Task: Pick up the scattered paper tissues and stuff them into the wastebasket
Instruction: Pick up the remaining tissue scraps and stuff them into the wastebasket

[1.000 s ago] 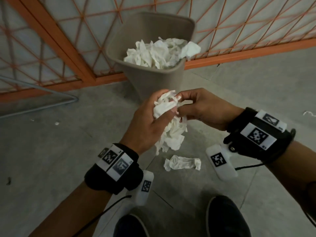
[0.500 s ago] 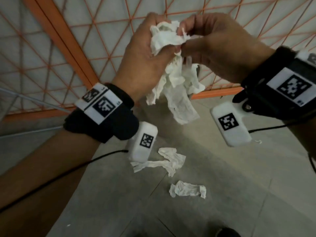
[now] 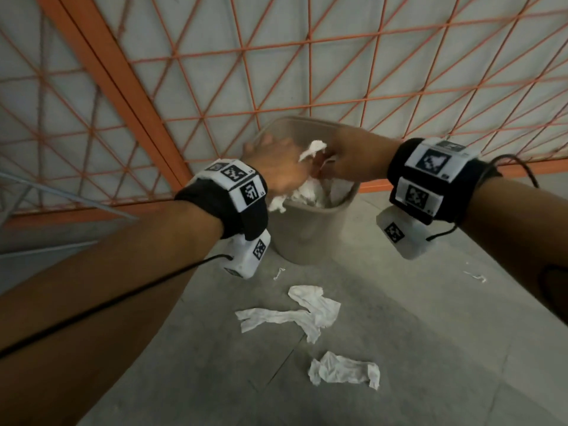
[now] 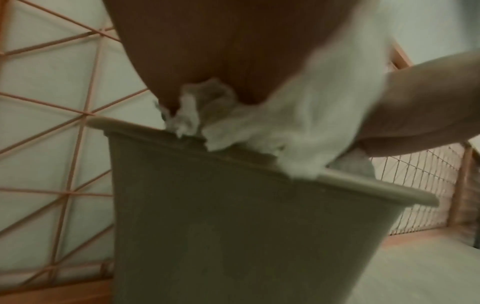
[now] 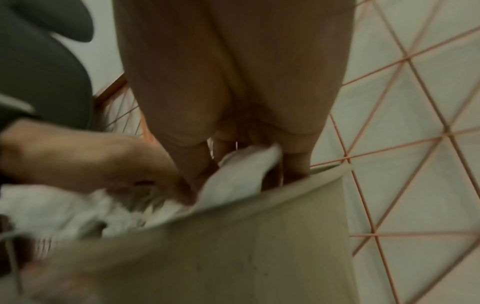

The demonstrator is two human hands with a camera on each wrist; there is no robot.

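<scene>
Both hands, the left hand [image 3: 278, 167] and right hand [image 3: 353, 161], fingers curled on a tissue wad [image 3: 310, 149], are pressing straight down into the wastebasket [image 3: 307, 235] directly beneath.

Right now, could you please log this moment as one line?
left hand: pressing tissue wad into wastebasket | right hand: pressing too | loose tissues on floor

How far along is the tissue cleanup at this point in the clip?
Done: the wastebasket already holds a heap of tissues up to its rim. In hand: the left hand and right hand are both at the opening, pushing a wad in; blur hides the grip. Left: a long tissue, a crumpled tissue and small scraps lie on the floor.
</scene>
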